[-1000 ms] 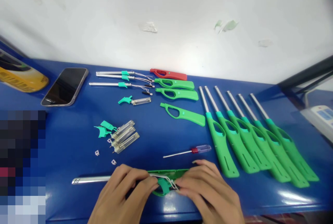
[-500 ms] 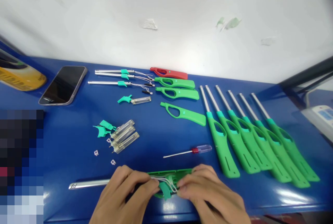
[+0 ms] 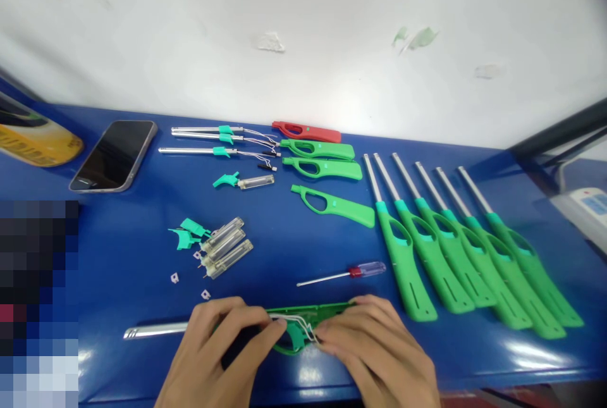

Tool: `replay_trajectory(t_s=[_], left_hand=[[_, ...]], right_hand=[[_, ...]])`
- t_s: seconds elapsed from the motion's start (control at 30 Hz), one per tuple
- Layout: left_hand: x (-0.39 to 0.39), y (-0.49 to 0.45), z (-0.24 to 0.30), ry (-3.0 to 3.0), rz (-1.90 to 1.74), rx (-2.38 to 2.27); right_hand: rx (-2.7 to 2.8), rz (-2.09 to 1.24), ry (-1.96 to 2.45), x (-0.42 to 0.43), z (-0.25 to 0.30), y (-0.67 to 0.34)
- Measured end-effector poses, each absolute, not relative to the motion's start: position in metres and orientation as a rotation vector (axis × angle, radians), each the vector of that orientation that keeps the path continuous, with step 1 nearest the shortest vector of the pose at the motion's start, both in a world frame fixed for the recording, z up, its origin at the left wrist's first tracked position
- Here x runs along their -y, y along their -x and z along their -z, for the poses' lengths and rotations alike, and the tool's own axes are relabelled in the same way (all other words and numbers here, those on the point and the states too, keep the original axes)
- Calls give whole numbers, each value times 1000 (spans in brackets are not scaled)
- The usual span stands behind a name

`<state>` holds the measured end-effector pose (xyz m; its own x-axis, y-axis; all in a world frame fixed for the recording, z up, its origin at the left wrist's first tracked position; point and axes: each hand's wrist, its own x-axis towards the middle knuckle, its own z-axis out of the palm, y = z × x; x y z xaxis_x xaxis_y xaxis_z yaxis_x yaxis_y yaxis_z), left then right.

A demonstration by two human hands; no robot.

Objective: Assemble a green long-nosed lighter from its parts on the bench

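At the table's near edge lies an opened green lighter shell (image 3: 327, 314), with white wires (image 3: 301, 321) and a teal trigger (image 3: 296, 336) inside it. My left hand (image 3: 222, 345) is closed around the shell's front end, thumb beside the trigger; a silver metal tube (image 3: 154, 331) sticks out to its left. The fingers of my right hand (image 3: 379, 351) are pinched together at the wire ends and rest over the shell's handle part. What lies under the right fingertips is hidden.
A screwdriver (image 3: 342, 274) lies beyond my hands. Several finished-looking green lighters (image 3: 411, 269) line the right side. Clear fuel tanks (image 3: 230, 256), loose triggers (image 3: 184, 237), wired tubes (image 3: 203, 152), shell halves (image 3: 332, 205) and a phone (image 3: 114, 156) lie farther back and left.
The teal trigger has shifted left and sits deeper in the green shell. My right hand has moved slightly left, its fingers still at the wires.
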<state>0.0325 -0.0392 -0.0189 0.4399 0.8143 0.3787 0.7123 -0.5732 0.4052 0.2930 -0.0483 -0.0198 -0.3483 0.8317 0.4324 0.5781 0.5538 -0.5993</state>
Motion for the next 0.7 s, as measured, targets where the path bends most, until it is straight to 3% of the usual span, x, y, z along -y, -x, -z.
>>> replay_trajectory(t_s=[0.7], left_hand=[[38, -29, 26, -2502, -802, -1314]], right_hand=[[2052, -395, 1141, 49, 19, -290]])
